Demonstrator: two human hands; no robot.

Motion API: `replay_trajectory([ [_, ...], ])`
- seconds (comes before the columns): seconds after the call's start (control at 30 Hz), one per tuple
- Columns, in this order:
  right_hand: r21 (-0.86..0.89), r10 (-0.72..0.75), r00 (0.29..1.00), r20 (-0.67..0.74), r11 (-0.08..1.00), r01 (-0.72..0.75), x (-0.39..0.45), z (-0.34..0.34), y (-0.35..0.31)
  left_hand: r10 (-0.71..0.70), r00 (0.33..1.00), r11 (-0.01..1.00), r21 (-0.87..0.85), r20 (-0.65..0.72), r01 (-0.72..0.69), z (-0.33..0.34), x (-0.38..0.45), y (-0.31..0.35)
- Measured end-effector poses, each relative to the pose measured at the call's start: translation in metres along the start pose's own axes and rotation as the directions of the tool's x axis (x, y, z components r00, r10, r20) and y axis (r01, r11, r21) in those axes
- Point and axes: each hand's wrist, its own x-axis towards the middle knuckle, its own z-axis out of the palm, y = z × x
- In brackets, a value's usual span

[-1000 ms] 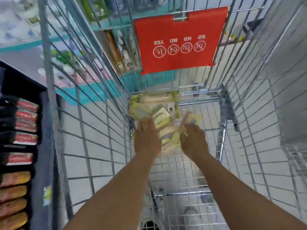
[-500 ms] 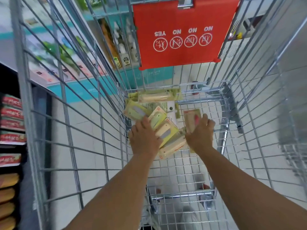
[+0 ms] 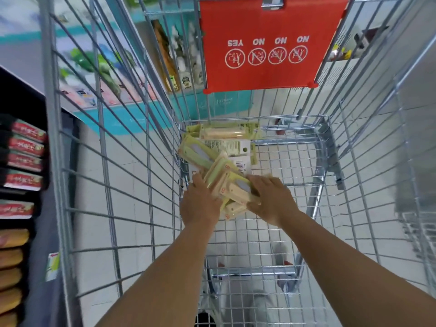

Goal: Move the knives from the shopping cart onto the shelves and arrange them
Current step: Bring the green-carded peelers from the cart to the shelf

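Several packaged knives in pale yellow-green card packs lie heaped at the far left of the wire shopping cart floor. My left hand grips the left side of a bundle of knife packs. My right hand holds the same bundle from the right, fingers curled over its edge. More knife packs lie loose beyond the bundle against the cart's far wall. The undersides of both hands are hidden.
A red child-seat flap with safety icons hangs at the cart's far end. A dark shelf unit with red and orange packaged goods stands at the left. Teal shelving with bottles shows beyond the cart. White tiled floor lies beneath.
My right hand has swung left from a single pack at the right and now clasps the bundle alongside my left hand. The packs are gathered closer between both hands.
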Motion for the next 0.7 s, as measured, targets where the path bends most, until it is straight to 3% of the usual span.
replay_trajectory([
  [0.2, -0.217, 0.031, 0.999, 0.014, 0.976, -0.027, 0.002, -0.007, -0.001, -0.039, 0.999, 0.999, -0.033, 0.015, 0.04, -0.002, -0.005, 0.0],
  [0.4, -0.13, 0.013, 0.998, 0.067, 0.991, -0.004, 0.001, -0.002, 0.006, -0.091, 0.995, 0.977, -0.19, 0.042, 0.097, -0.006, -0.011, 0.006],
  [0.57, -0.273, -0.004, 1.0, -0.017, 0.962, -0.001, -0.004, -0.002, 0.003, -0.132, 0.991, 0.968, -0.215, 0.001, 0.129, -0.011, -0.016, 0.001],
  [0.7, -0.23, 0.052, 0.997, -0.064, 0.971, -0.065, -0.01, -0.003, 0.004, -0.133, 0.991, 0.957, -0.261, -0.016, 0.124, -0.014, -0.018, 0.002],
])
